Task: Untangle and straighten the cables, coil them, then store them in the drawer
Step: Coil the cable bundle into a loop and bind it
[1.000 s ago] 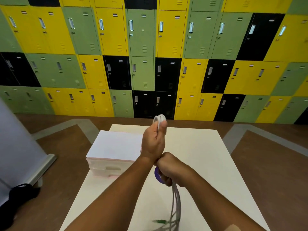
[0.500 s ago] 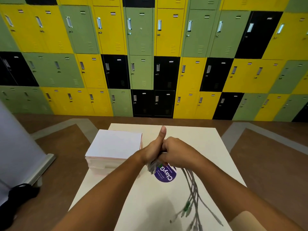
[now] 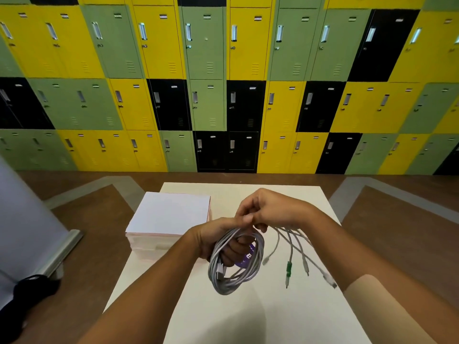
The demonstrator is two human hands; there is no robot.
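Cream tabletop [image 3: 273, 319] fills the bottom of my feed, with both forearms reaching in over it. Off to the near left, on the brown floor [image 3: 99, 219], lies a black bag [image 3: 24, 294], just beside the foot of a grey banner stand [image 3: 22, 219].

Above the middle of the table I see the grey cables [image 3: 236, 276] wound into a loose coil of several turns, held in the air and hanging from the left hand [image 3: 218, 240]. That hand has its fingers curled through the coil's opening and grips the upper turns. The right hand [image 3: 270, 209] sits just above, touching it, with fingers and thumb pinching the strands at the top of the coil. From that pinch several loose ends [image 3: 295, 247] fan down and to the right. One carries a green connector [image 3: 288, 268]; the others end in pale plugs, which are blurred.

Through the coil I catch part of a purple sticker [image 3: 244, 260], but I cannot tell whether it lies on the table or hangs on the cables. Further back, on the left of the table, stands a white drawer box [image 3: 171, 214], apart from the hands. Beyond the far edge rises a wall of yellow, green and black lockers [image 3: 159, 45].
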